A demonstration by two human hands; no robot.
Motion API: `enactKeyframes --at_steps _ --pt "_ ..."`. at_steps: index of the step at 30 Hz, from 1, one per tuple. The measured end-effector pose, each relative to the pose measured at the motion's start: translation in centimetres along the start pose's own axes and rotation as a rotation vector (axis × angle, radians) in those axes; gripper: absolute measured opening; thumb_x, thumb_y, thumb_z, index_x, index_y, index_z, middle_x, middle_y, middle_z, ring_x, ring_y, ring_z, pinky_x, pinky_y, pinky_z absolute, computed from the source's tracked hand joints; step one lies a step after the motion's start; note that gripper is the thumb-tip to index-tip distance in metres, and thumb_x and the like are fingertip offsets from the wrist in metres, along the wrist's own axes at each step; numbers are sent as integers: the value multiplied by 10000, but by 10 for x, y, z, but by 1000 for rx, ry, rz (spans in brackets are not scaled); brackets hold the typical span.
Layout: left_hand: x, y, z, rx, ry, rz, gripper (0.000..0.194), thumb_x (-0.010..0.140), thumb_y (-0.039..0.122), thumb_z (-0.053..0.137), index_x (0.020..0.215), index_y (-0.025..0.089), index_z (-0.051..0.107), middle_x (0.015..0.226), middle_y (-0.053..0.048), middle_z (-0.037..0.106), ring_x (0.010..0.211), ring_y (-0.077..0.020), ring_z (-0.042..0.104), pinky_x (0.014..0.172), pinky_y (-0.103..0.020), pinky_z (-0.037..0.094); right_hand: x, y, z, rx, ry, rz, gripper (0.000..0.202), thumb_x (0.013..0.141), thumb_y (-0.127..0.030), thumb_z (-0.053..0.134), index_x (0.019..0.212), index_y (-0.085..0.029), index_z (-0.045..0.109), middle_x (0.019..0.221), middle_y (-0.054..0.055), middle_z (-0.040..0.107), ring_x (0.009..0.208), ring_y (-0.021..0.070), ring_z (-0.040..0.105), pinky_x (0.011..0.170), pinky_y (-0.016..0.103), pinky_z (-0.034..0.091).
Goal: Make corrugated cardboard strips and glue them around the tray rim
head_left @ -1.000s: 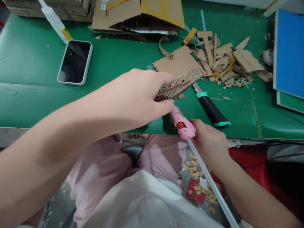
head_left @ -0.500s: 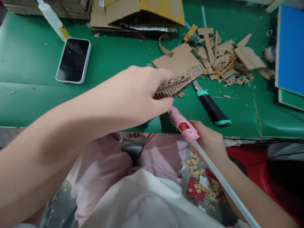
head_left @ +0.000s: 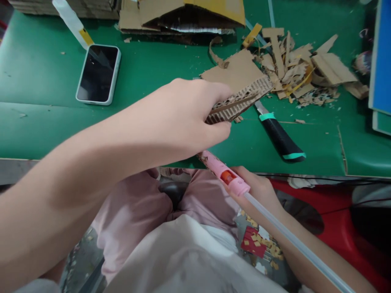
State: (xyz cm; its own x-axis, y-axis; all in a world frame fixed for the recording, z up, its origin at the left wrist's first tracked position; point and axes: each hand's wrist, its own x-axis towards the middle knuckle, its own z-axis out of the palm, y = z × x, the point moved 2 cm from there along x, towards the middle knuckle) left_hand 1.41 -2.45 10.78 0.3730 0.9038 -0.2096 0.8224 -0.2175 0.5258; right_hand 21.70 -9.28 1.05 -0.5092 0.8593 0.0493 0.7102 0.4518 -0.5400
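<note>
My left hand [head_left: 195, 110] is closed on a piece of corrugated cardboard [head_left: 241, 99], its thumb below and its fingers over the top. The ribbed edge of the cardboard faces me. Lower and to the right, my right hand [head_left: 259, 187] is wrapped round a pink glue gun [head_left: 218, 169]. A long clear glue stick [head_left: 293, 238] runs out of its back end over my right forearm. The nozzle of the gun is hidden under my left hand. A knife [head_left: 281, 136] with a black and teal handle lies right of the cardboard.
Torn cardboard scraps [head_left: 296, 69] are heaped at the back right, near a blue board [head_left: 385, 61]. A phone [head_left: 99, 74] and a white bottle [head_left: 71, 22] lie at the left of the green table [head_left: 39, 81]. A folded cardboard box [head_left: 183, 16] stands behind.
My right hand has drawn the glue gun down and left, away from the cardboard edge. My left hand still grips the cardboard. The whole view has shifted slightly.
</note>
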Motion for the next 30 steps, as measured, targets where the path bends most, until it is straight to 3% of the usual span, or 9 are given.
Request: enactKeyframes --at_steps 8,10,13,18,26,30 --pt "-3 1 -3 -20 -15 3 160 826 296 455 702 195 453 557 62 492 445 -46 366 519 -243 225 -3 -14 12 61 -35 -30 151 808 -238 496 934 -206 573 745 22 693 612 165 652 551 235 467" --pt "-4 1 -2 -10 -47 2 153 826 286 430 702 196 434 563 57 492 466 -55 390 514 -240 225 -3 -15 15 64 -33 -42 161 806 -230 481 936 -198 570 736 22 694 597 160 651 546 234 467" --pt "-4 3 -5 6 -2 -2 156 802 293 456 686 197 416 535 67 462 441 -49 363 493 -235 214 -3 -15 17 58 -38 -57 165 793 -216 477 928 -192 567 707 18 686 562 157 640 514 235 456" --pt "-6 13 -9 -24 -108 -98 123 822 250 432 707 206 426 582 61 484 500 -63 424 495 -224 240 -2 -14 11 27 -16 -4 108 819 -297 498 852 -215 560 673 13 667 552 164 625 492 240 440" --pt "-6 13 -9 -11 -71 -91 203 827 260 481 651 207 394 567 63 438 489 -78 386 486 -248 243 -3 -13 7 113 -4 117 109 816 -308 550 744 -234 516 581 -34 584 482 131 545 450 227 403" --pt "-3 8 -6 -23 -25 -55 177 826 292 477 674 212 433 560 64 456 465 -76 389 490 -251 235 -2 -16 9 98 -29 32 70 814 -295 543 797 -227 547 616 -27 627 496 136 584 460 219 413"
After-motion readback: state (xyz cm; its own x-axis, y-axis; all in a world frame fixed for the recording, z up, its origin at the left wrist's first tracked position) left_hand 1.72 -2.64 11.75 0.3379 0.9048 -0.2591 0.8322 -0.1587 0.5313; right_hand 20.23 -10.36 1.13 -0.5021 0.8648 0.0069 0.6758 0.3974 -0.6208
